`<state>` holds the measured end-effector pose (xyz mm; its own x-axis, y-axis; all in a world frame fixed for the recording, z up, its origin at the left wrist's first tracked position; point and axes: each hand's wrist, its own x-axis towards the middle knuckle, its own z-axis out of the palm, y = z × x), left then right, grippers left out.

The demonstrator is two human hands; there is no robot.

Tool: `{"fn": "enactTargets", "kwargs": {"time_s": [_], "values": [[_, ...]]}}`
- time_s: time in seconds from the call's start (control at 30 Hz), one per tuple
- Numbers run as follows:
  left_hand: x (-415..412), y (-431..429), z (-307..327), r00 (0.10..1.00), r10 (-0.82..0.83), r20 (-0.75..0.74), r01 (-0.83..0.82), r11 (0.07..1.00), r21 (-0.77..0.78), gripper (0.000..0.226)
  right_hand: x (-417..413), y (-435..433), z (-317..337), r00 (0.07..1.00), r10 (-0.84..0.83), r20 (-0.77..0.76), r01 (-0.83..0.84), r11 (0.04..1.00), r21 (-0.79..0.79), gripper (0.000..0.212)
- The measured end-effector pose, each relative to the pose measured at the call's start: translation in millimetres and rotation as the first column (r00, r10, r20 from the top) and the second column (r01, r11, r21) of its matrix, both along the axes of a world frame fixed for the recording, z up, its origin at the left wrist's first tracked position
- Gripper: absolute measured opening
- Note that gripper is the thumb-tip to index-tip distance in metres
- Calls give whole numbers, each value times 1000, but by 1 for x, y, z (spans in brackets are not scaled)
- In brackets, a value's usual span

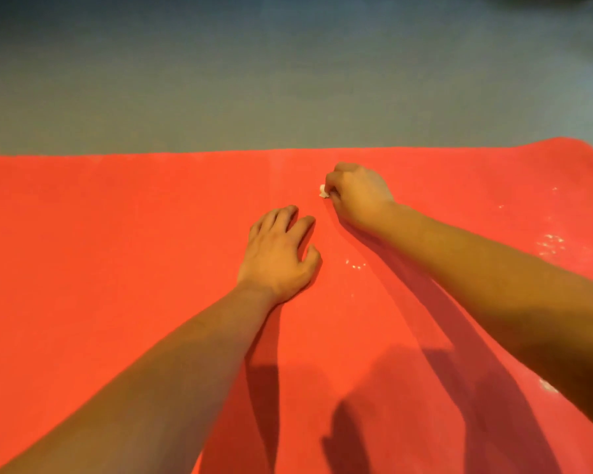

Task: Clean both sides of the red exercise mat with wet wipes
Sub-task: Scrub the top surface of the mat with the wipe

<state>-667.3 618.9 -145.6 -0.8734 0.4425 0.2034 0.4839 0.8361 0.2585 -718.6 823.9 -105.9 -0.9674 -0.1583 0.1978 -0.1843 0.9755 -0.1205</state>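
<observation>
My left hand [281, 254] rests with fingers spread on the flat red exercise mat [117, 234], which lies unrolled on the grey floor [288, 80]. My right hand [358, 195] is curled round a small white wad near the mat's far edge, which I take to be the wet wipe [323, 191]. To do this well, I should pin the mat with my left palm so it cannot creep, and pull the wipe in long overlapping strokes toward the pale crumbs [355, 265] to my right.

Left grip [278, 254] flat, fingers [288, 217] spread; right grip [358, 193] curled, pinching.
</observation>
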Motion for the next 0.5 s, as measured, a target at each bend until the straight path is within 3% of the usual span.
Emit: {"fn": "enactTargets", "kwargs": {"time_s": [0.17, 0.27, 0.5], "values": [[0, 0, 1, 1000, 1, -20, 0, 1000, 27, 60, 112, -3, -5, 985, 167, -39, -168, 985, -23, 10], [-1, 0, -1, 999, -12, -36, 13, 999, 36, 60, 134, -2, -5, 979, 201, -17, -202, 979, -31, 11], [-1, 0, -1, 999, -11, -39, 12, 999, 46, 58, 47, -5, 3, 996, -79, 43, 81, 996, -44, 25]]}}
